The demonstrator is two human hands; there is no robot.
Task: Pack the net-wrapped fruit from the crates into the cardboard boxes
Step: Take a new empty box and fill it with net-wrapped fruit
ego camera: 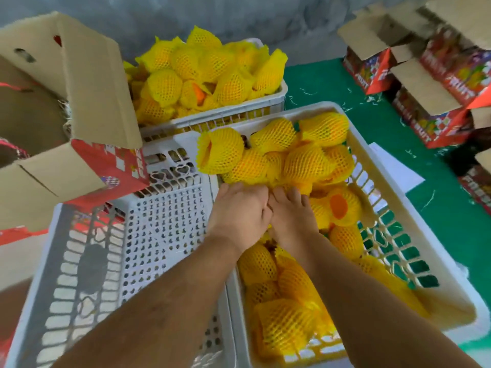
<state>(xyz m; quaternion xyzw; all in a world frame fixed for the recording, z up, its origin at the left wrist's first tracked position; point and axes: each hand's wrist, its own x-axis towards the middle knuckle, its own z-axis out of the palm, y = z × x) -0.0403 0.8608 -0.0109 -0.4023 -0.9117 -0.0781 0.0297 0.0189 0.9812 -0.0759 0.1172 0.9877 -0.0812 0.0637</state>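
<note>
Head view looks down on two bare arms that reach in from 6 o'clock. Both hands meet in the middle of the picture, side by side and touching. The left hand [239, 208] lies palm down with its fingers bent over the heap of fruit, and its fingertips are tucked out of sight. The right hand [289, 212] is palm down too, with fingers dipping in among the fruit. I cannot tell if either hand is holding a fruit yet.

The hands are inside the near crate [414, 235], a white plastic one with holes in its walls, at about 4 o'clock. It holds many fruits in yellow foam nets [305, 160], piled highest at its far end. One fruit [342, 207] just to the right of the hands shows a bare orange spot through its net.

A second white crate [279, 98] sits at 12 o'clock, heaped full with more yellow-wrapped fruit. At 8 o'clock is an empty white crate [159, 221], touching the near crate's left wall.

An open cardboard box [87, 83] with red printed sides stands at 10 o'clock with its flaps up. I cannot see any fruit inside it. More open boxes [430, 83] with red printed sides are stacked at 2 o'clock, well apart from the hands. They stand on a green floor [332, 83] dotted with small white scraps.
</note>
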